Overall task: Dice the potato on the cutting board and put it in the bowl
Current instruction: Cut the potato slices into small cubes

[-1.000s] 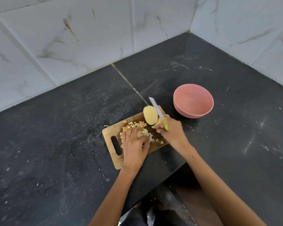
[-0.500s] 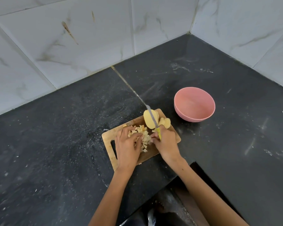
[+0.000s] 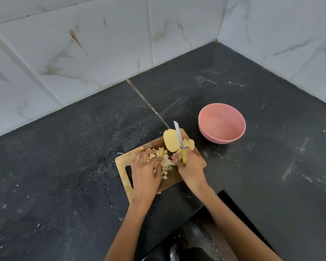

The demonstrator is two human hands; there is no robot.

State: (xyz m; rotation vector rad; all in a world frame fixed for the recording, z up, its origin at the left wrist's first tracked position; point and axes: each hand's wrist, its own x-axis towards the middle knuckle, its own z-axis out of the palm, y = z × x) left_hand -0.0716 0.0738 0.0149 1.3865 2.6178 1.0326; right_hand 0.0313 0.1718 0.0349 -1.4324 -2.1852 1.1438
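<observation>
Counter [image 3: 68, 178]: dark stone worktop filling a corner, dusted with pale specks and streaks. A thin light seam [image 3: 149, 104] runs diagonally from the back wall down to the far corner of the board. The front edge has a stepped cut-out near the person's arms.

Walls [image 3: 87, 53]: large white marble-look tiles with grey veining on both sides of the corner; a brown drip stain [image 3: 77, 41] marks the left wall.

Cutting board [image 3: 123, 162]: wooden, rectangular, with a slot handle at its left end, lying at an angle near the counter's front edge.

Potato half [image 3: 170, 141]: peeled, pale yellow, standing at the far end of the board with its cut face toward the camera; smaller slices [image 3: 190, 143] lie just to its right.

Diced potato [image 3: 166, 162]: a loose heap of small cubes in the middle of the board, between the two hands (none in the bowl).

Bowl [image 3: 222, 125]: pink, upright, empty, on the counter just right of and beyond the board.

Left hand [image 3: 146, 172]: palm down over the board, fingers curved against the left side of the heap; whether it pinches any pieces cannot be told.

Right hand [image 3: 191, 166]: fingers wrapped around the yellow-green handle of a knife [image 3: 179, 140], whose pale blade points away, crossing the right edge of the potato half.
</observation>
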